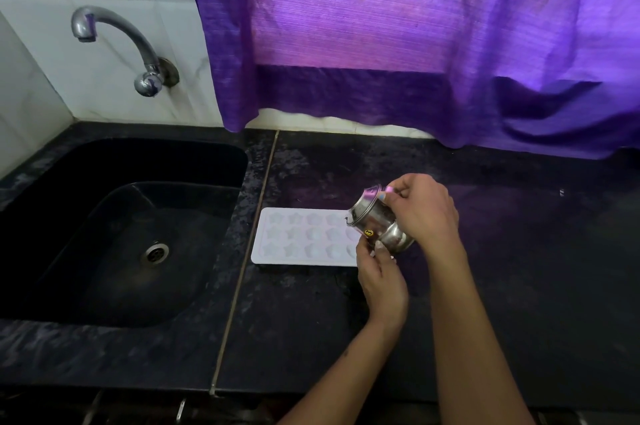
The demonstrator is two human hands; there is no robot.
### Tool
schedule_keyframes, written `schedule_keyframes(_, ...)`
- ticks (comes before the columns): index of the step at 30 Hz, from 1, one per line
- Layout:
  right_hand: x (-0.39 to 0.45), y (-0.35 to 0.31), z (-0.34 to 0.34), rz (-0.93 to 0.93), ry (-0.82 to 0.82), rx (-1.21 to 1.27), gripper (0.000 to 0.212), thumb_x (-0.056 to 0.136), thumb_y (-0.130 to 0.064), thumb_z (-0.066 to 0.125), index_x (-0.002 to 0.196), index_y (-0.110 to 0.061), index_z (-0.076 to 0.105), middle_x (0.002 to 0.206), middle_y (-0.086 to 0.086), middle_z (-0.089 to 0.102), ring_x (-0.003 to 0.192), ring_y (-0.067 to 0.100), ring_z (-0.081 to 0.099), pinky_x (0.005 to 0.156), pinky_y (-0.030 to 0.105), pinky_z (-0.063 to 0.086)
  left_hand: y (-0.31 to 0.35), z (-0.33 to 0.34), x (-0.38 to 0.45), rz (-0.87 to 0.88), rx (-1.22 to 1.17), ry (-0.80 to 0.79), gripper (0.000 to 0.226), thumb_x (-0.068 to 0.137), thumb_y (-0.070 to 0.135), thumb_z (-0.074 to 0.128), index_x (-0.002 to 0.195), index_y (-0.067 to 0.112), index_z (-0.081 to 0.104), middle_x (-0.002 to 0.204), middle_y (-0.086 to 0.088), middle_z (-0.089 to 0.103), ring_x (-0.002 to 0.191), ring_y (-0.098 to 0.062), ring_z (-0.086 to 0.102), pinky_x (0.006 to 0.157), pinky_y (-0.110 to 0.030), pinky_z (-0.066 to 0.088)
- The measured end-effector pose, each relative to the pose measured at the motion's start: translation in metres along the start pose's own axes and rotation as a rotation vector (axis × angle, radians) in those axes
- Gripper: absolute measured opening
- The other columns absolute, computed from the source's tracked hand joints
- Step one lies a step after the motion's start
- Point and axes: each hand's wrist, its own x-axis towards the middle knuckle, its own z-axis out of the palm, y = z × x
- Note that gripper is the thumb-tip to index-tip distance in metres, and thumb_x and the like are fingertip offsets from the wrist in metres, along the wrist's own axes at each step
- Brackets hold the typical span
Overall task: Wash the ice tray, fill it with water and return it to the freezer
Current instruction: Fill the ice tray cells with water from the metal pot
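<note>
A white ice tray (304, 237) with star-shaped cells lies flat on the dark counter, just right of the sink. Over its right end, a small steel pot (375, 221) is tipped with its mouth toward the tray. My right hand (424, 213) grips the pot from the right side. My left hand (379, 281) comes up from below and holds the pot's lower side with its fingertips, covering the tray's right edge. I cannot tell whether water is in the cells.
A black sink (114, 234) with a metal drain (156, 250) sits at the left under a chrome wall tap (114, 40). A purple curtain (398, 43) hangs over the back of the dark counter (519, 251).
</note>
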Motion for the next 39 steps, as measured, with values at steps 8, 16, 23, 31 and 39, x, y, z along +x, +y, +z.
schedule_keyframes(8, 0.002, 0.009, -0.004, 0.01, -0.015, 0.156, 0.008, 0.089, -0.031, 0.063, 0.082, -0.03, 0.061, 0.093, -0.004, 0.068, 0.093, 0.018, 0.063, 0.085, 0.039, 0.051, -0.004, -0.002, 0.006, 0.032, 0.038, 0.053, 0.034, 0.1, 0.016, 0.041, 0.134, 0.017, 0.046, 0.129, -0.002, 0.056, 0.113, -0.013, 0.057, 0.091, -0.022, 0.046)
schedule_keyframes(16, 0.002, 0.0, 0.005, -0.012, -0.052, 0.18, 0.005, 0.088, -0.033, 0.064, 0.086, -0.029, 0.062, 0.09, -0.007, 0.069, 0.091, 0.016, 0.064, 0.085, 0.038, 0.052, 0.001, -0.007, 0.005, 0.02, 0.113, 0.058, 0.047, 0.102, 0.021, 0.039, 0.148, 0.016, 0.03, 0.141, 0.0, 0.038, 0.12, -0.007, 0.041, 0.1, -0.019, 0.031)
schedule_keyframes(23, -0.001, -0.019, 0.014, -0.024, -0.049, 0.079, 0.004, 0.09, -0.034, 0.062, 0.088, -0.03, 0.063, 0.095, -0.006, 0.068, 0.092, 0.017, 0.062, 0.074, 0.031, 0.044, 0.001, -0.018, 0.014, 0.008, 0.133, 0.035, 0.045, 0.102, 0.024, 0.038, 0.146, 0.017, 0.034, 0.139, -0.001, 0.043, 0.121, -0.011, 0.045, 0.104, -0.027, 0.036)
schedule_keyframes(31, -0.002, -0.033, 0.021, -0.026, -0.044, 0.028, 0.003, 0.091, -0.033, 0.062, 0.09, -0.03, 0.063, 0.095, -0.005, 0.067, 0.091, 0.016, 0.061, 0.07, 0.028, 0.038, -0.003, -0.023, 0.021, -0.045, 0.076, 0.004, 0.044, 0.101, 0.027, 0.037, 0.144, 0.019, 0.036, 0.138, -0.002, 0.048, 0.126, -0.016, 0.048, 0.108, -0.042, 0.039)
schedule_keyframes(39, -0.004, -0.04, 0.021, -0.023, -0.039, 0.013, 0.004, 0.089, -0.033, 0.065, 0.09, -0.029, 0.065, 0.096, -0.005, 0.068, 0.093, 0.017, 0.062, 0.071, 0.028, 0.038, -0.002, -0.025, 0.022, -0.054, 0.066, -0.03, 0.047, 0.097, 0.036, 0.038, 0.142, 0.024, 0.036, 0.136, 0.0, 0.05, 0.124, -0.015, 0.051, 0.106, -0.043, 0.041)
